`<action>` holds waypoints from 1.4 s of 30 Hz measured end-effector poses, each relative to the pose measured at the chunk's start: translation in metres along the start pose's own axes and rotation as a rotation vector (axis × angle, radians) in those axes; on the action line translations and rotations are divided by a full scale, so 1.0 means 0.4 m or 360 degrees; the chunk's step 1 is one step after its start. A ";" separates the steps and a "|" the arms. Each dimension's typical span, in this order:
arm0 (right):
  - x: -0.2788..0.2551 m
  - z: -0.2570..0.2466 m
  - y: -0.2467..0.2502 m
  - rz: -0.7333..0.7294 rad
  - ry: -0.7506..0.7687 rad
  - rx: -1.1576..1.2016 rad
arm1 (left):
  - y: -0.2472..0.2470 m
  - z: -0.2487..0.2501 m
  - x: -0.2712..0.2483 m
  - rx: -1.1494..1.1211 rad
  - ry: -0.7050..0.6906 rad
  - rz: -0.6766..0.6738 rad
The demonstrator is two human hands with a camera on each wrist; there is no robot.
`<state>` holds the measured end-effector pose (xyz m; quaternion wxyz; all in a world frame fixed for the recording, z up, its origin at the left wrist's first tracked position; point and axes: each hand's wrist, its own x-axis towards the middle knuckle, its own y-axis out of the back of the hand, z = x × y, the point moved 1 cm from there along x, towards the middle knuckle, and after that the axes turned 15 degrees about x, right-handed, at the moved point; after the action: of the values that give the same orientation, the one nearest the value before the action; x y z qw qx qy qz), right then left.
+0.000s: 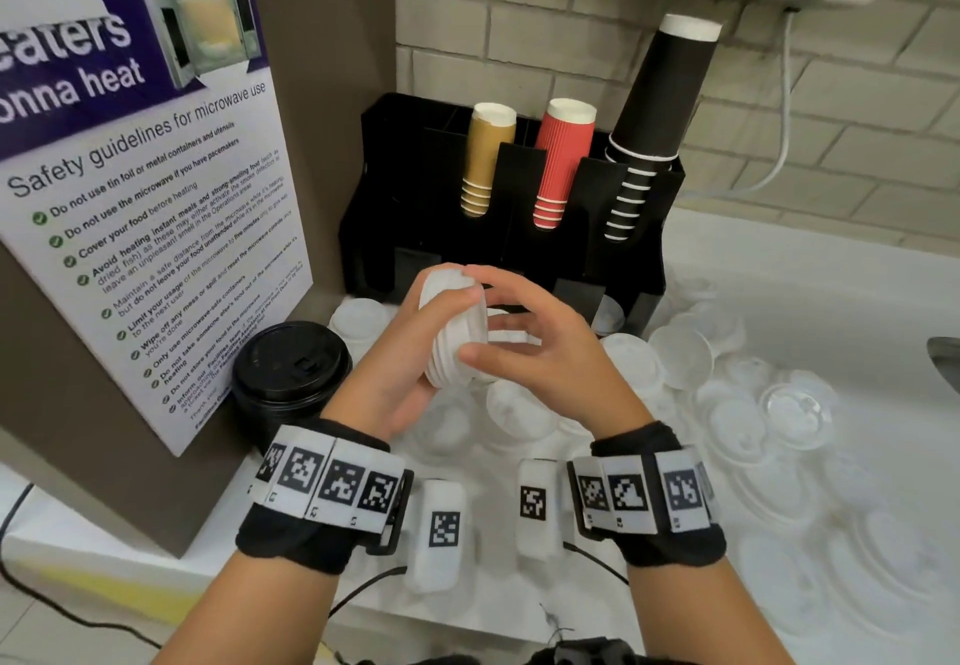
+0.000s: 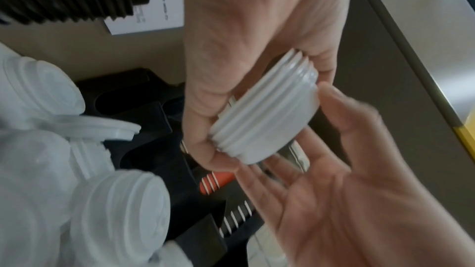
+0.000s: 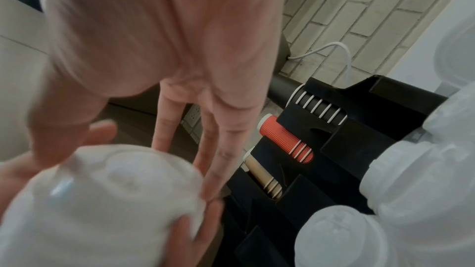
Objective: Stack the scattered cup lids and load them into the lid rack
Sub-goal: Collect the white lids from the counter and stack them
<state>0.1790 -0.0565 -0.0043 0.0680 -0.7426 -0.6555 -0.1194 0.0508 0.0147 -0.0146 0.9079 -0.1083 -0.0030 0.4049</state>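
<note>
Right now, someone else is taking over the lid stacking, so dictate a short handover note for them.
Left hand grips a short stack of white lids, held on its side above the counter.
Right hand is open, fingers touching the stack's end.
Black rack holds cups up top; no lids seen loaded yet.
Left: many loose lids on the counter, plus a black lid stack.

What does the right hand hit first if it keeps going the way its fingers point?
Most likely the stack of white lids that the left hand grips: the right hand is open, with its fingers aimed at it from close by. Beyond that is the black rack; depth there is unclear.
</note>
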 end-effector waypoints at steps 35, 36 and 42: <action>0.269 0.212 -0.122 -0.1424 0.0019 -0.2416 | 0.145 0.131 -0.035 0.0027 -0.0309 0.0539; 0.271 0.211 -0.119 -0.1354 0.0040 -0.2325 | 0.149 0.134 -0.033 0.0029 -0.0320 0.0548; 0.292 0.168 -0.071 -0.0775 -0.0114 -0.1369 | 0.156 0.131 -0.021 0.0060 -0.0384 0.0602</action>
<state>0.1699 0.0763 -0.0393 -0.2971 -0.5324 -0.7032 -0.3658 -0.0054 0.0592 0.0250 0.8107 -0.0407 -0.0837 0.5781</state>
